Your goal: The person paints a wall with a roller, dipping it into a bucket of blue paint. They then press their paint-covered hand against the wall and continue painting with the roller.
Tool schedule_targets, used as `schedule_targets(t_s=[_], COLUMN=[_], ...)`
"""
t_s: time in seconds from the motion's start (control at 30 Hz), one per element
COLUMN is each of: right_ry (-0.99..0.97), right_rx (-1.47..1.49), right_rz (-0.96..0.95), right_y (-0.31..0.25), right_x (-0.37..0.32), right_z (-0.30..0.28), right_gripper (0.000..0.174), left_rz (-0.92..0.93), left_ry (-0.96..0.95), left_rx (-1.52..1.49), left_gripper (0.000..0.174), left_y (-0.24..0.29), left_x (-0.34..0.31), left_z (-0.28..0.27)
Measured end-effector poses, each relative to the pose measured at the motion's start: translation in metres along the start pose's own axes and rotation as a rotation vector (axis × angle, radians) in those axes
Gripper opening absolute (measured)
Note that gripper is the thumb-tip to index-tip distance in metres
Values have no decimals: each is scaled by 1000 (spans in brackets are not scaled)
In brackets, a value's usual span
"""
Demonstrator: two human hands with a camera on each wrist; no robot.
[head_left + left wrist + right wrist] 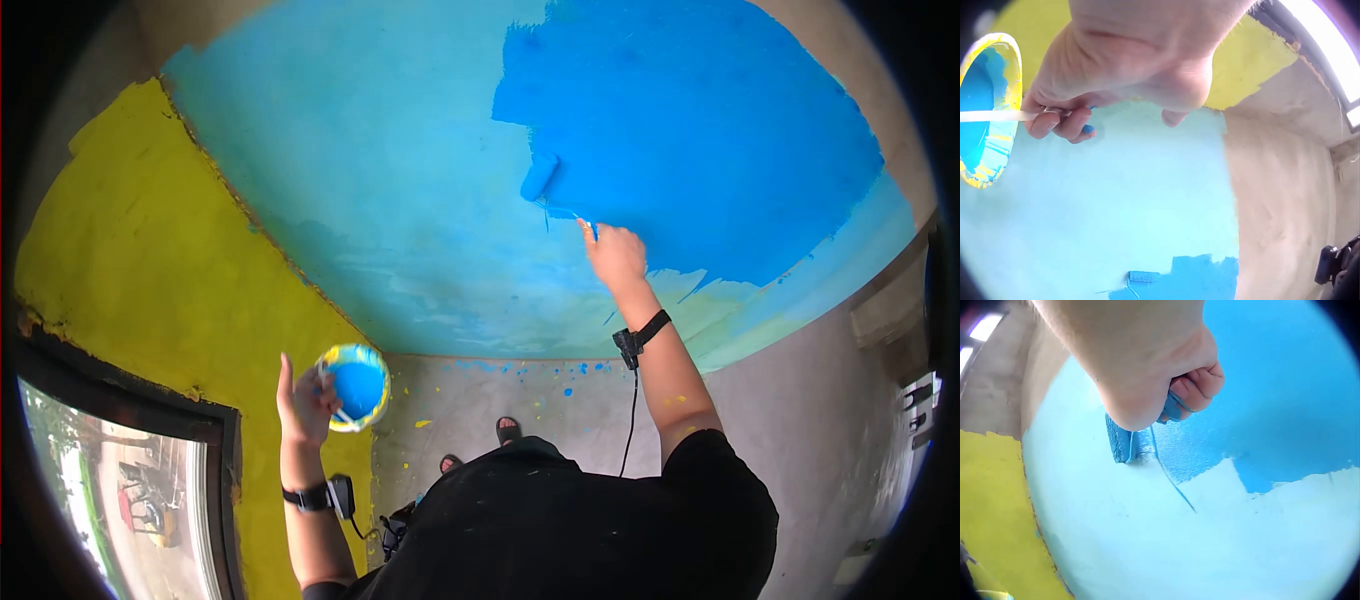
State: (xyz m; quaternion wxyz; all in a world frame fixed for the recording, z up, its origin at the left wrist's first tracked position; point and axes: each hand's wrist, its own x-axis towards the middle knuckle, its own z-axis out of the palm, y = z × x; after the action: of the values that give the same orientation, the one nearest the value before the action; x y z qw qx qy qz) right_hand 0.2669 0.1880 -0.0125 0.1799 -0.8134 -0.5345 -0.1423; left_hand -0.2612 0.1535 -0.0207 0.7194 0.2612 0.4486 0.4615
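In the head view my right hand [617, 255] grips the handle of a paint roller [540, 178], its blue-coated sleeve against the wall at the left edge of the fresh blue patch [690, 130]. The right wrist view shows the fingers curled round the blue-smeared handle, the roller [1120, 439] partly hidden behind the wrist. My left hand [308, 402] holds a paint bucket [384, 400] by its thin white handle [997, 116], fingers hooked round it and thumb extended. Blue paint [975, 140] lies inside, and the rim is smeared with yellow.
Pale turquoise wall [380, 200] surrounds the blue patch. A yellow-green wall [150, 230] meets it at a corner on the left, with a dark-framed window [120, 500] below. Paint drops spot the grey floor [460, 385] near my feet. Cables run from both wrist cameras.
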Motion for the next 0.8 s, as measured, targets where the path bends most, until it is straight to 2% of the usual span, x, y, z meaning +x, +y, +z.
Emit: schedule_targets(t_s=[0.1, 0.33, 0.47, 0.57, 0.8], right_ry=[4, -74, -84, -72, 43], right_rx=[52, 141, 126, 100, 28], right_rz=[-94, -255, -316, -228, -15], right_y=[-31, -158, -191, -175, -51], right_x=[16, 50, 55, 51, 12], right_z=[0, -2, 3, -6, 12], right_gripper=[55, 55, 55, 55, 59], left_rz=[-20, -34, -19, 7, 28], left_ry=[73, 345, 373, 444, 474], left_rx=[-32, -220, -275, -262, -245], left_gripper=[81, 76, 75, 73, 70], left_y=[-29, -82, -94, -100, -94], left_x=[-18, -65, -93, -102, -100], left_z=[-32, -100, -125, -133, -137])
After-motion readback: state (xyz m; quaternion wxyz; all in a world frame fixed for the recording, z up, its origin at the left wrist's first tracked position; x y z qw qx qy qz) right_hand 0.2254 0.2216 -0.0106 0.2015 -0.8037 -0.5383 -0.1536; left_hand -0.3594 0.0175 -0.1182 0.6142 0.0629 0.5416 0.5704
